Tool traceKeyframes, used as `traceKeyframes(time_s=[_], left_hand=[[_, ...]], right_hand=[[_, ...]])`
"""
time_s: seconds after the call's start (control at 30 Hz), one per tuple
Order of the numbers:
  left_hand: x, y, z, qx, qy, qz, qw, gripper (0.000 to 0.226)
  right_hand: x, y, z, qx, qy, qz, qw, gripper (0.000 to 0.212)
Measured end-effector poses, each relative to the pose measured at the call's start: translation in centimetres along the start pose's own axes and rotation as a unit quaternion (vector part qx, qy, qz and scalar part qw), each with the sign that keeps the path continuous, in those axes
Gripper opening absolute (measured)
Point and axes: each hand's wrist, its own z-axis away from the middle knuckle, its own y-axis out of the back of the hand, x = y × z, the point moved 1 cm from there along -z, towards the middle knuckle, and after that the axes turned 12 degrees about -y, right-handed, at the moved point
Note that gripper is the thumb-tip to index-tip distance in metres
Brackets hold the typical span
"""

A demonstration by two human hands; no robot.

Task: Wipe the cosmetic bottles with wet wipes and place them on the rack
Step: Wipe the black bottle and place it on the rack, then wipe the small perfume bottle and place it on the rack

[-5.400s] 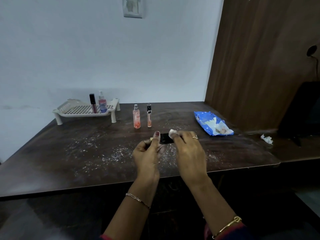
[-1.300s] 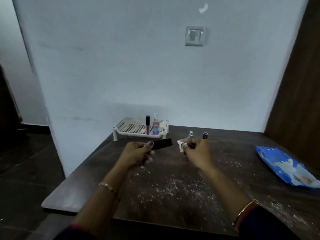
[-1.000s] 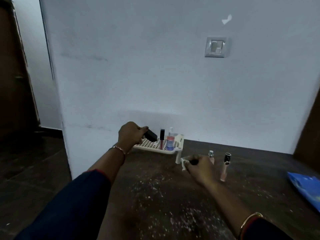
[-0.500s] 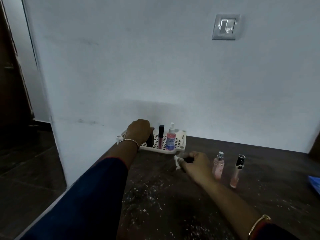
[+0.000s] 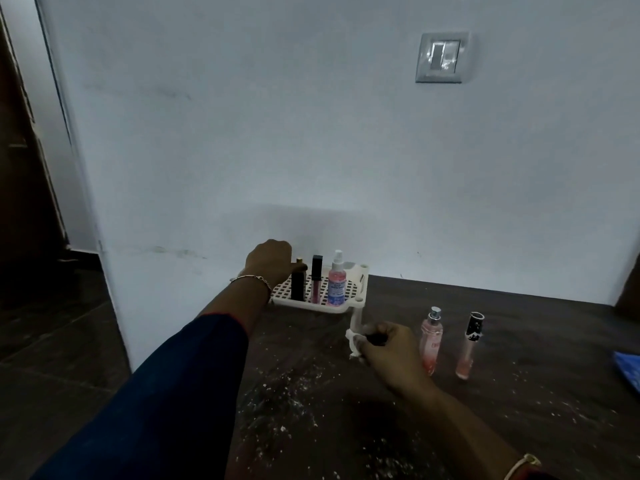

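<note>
Dark wood, dusted with white specks, makes up the table (image 5: 311, 410) that fills the lower part of the view. Nearest the camera, a dark blue sleeve (image 5: 166, 393) covers the left forearm, which reaches forward toward the wall. The right hand (image 5: 391, 355) rests low over the table, its fingers curled closed around a crumpled white wipe (image 5: 355, 342) and a small dark object that is too hidden to identify. Just to the right of that hand stand two upright bottles on the table: a pink spray bottle (image 5: 431, 341) with a silver top, and beside it a slim pink tube (image 5: 469, 346) with a black cap. At the far right edge a bit of a blue packet (image 5: 628, 368) shows. Farther back, against the wall, sits a white perforated rack (image 5: 346, 306) on short legs. The left hand (image 5: 272, 263), a bracelet at its wrist, is closed over the top of a black bottle (image 5: 298, 285) standing upright on the rack. Next to it on the rack stand a lip gloss tube (image 5: 316, 280) with a black cap and a pink bottle (image 5: 336, 284) with a white spray top. On the pale wall (image 5: 311, 133) above is a switch plate (image 5: 443, 57).
</note>
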Motion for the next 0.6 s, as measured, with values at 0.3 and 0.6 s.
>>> traceKeyframes(time_s=[0.3,0.6], left_hand=[[4.7,4.6,2.3,0.085,-0.02,0.074,0.993,0.038],[18.2,3.4,5.1,0.091,-0.174,-0.021,0.98,0.036]], right_hand=[[0.6,2.7,3.3,0.012,-0.001,-0.036,0.999,0.007],[1.1,9.5,6.3,0.056,-0.018,-0.092,0.994,0.006]])
